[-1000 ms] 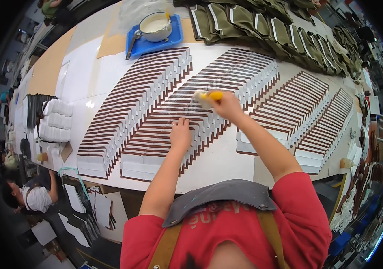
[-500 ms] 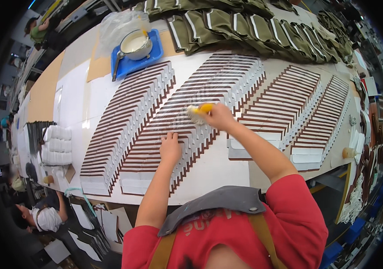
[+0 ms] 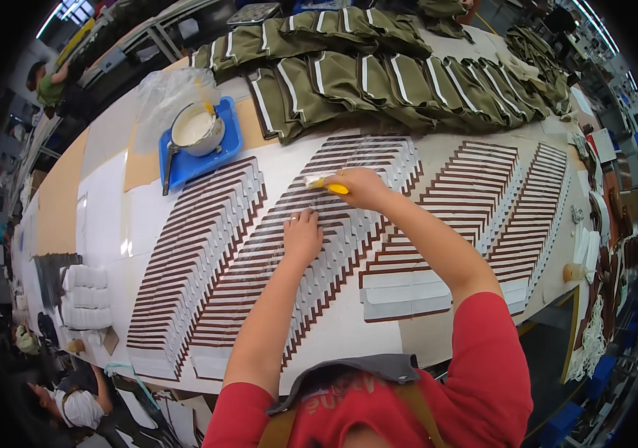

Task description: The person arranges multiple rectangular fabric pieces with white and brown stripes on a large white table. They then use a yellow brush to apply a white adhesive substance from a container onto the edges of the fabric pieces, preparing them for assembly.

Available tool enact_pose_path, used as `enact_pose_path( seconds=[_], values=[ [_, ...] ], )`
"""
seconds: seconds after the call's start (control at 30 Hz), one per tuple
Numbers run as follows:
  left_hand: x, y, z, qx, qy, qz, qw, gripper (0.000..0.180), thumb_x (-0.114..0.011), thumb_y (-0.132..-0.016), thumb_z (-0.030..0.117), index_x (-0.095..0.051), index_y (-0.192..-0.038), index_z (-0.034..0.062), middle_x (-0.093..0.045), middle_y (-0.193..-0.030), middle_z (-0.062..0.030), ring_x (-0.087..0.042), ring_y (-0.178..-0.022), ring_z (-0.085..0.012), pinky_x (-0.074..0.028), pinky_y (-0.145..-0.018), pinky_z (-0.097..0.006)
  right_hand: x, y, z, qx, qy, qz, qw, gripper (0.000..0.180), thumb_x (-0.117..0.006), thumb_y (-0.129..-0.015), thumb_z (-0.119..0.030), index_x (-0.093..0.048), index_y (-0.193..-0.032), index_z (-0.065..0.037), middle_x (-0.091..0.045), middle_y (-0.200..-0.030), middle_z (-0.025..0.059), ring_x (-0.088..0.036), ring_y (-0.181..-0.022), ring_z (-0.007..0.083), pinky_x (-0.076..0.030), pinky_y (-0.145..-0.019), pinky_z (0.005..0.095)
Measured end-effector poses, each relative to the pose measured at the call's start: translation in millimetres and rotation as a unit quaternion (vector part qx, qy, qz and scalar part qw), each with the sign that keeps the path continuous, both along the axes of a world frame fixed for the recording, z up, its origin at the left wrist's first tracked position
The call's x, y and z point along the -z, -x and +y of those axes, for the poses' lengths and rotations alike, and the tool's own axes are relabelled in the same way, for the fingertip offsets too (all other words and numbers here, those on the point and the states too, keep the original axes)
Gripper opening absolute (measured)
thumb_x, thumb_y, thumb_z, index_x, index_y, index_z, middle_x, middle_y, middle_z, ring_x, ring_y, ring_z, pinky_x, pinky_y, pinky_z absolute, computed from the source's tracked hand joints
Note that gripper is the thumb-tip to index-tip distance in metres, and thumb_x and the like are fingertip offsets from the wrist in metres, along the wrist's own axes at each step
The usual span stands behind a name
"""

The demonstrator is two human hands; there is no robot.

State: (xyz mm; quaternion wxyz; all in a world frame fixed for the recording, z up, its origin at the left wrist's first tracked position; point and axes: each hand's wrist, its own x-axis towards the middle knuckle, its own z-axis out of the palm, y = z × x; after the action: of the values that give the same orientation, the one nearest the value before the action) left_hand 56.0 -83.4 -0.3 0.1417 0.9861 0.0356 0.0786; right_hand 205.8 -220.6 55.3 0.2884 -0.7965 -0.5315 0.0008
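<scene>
My right hand (image 3: 362, 188) grips the yellow handle of a brush (image 3: 337, 189). Its pale bristles touch the middle row of overlapping strips (image 3: 259, 276), which are whitish grey with brown edges. On the same row, closer to me, my left hand (image 3: 303, 235) lies with fingers stretched out, pressing on the strips and holding nothing. To the left runs a similar overlapped row (image 3: 192, 239). Two more rows, one wider (image 3: 468, 183) and one narrower (image 3: 539, 201), lie to the right.
At the far left, a white bowl of creamy paste (image 3: 203, 144) stands in a blue tray (image 3: 228, 123) beside clear plastic (image 3: 156, 101). Folded olive pieces with white stripes (image 3: 341, 89) line the back. White bundles (image 3: 85, 297) sit at the left edge; a person (image 3: 80, 403) is beyond.
The brush and my right hand have moved farther up the middle row. My left hand has shifted away from me along it. The whole view has tilted, so the table sits lower.
</scene>
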Motion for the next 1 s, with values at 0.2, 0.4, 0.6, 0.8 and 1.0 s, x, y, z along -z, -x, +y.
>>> enact_pose_path(
  seconds=[0.2, 0.4, 0.6, 0.8, 1.0],
  values=[
    [6.3, -18.8, -6.3, -0.002, -0.100, 0.054, 0.993, 0.025, -0.056, -0.074, 0.019, -0.056, -0.096, 0.0048, -0.052, -0.101, -0.0070, -0.049, -0.097, -0.0253, -0.035, -0.079, -0.040, 12.2, -90.4, -14.5, 0.094, 0.046, -0.083, 0.991, 0.025, -0.057, -0.070, -0.012, -0.058, -0.094, -0.017, -0.059, -0.082, 0.0057, -0.059, -0.073, 0.0272, -0.047, -0.062, 0.0380],
    [2.2, -22.0, -7.7, -0.003, -0.111, 0.081, 0.990, 0.023, -0.056, -0.074, 0.017, -0.056, -0.093, 0.0052, -0.053, -0.099, -0.0071, -0.050, -0.095, -0.0236, -0.035, -0.078, -0.039, 11.0, -65.2, -15.7, 0.082, 0.006, -0.100, 0.992, 0.036, -0.059, -0.067, -0.010, -0.057, -0.102, -0.020, -0.059, -0.077, 0.0046, -0.059, -0.067, 0.0266, -0.047, -0.057, 0.0375],
    [-4.3, -25.3, -11.0, 0.000, -0.126, 0.087, 0.988, 0.020, -0.055, -0.073, 0.014, -0.059, -0.091, 0.0046, -0.054, -0.099, -0.0075, -0.050, -0.097, -0.0250, -0.035, -0.082, -0.040, 16.0, -75.9, -75.7, 0.164, 0.045, -0.082, 0.982, 0.034, -0.058, -0.069, -0.010, -0.058, -0.101, -0.020, -0.059, -0.078, 0.0062, -0.059, -0.070, 0.0254, -0.047, -0.058, 0.0373],
    [-12.9, -22.1, -12.1, -0.047, -0.057, 0.088, 0.993, 0.028, -0.056, -0.073, 0.013, -0.055, -0.099, 0.0027, -0.049, -0.103, -0.0126, -0.049, -0.095, -0.0277, -0.036, -0.081, -0.042, 5.6, -84.1, -92.3, 0.257, 0.075, -0.111, 0.957, 0.021, -0.054, -0.074, -0.013, -0.058, -0.095, -0.014, -0.059, -0.081, 0.0075, -0.059, -0.070, 0.0269, -0.047, -0.058, 0.0384],
    [-13.9, 67.4, -3.8, -0.104, 0.103, 0.000, 0.989, 0.029, -0.055, -0.074, 0.010, -0.051, -0.101, 0.0017, -0.049, -0.097, -0.0146, -0.050, -0.088, -0.0318, -0.038, -0.075, -0.043, -3.2, -47.7, -114.9, 0.437, -0.039, 0.053, 0.897, 0.021, -0.054, -0.081, -0.024, -0.056, -0.082, -0.003, -0.056, -0.059, 0.0085, -0.057, -0.053, 0.0249, -0.043, -0.048, 0.0363]
  ],
)
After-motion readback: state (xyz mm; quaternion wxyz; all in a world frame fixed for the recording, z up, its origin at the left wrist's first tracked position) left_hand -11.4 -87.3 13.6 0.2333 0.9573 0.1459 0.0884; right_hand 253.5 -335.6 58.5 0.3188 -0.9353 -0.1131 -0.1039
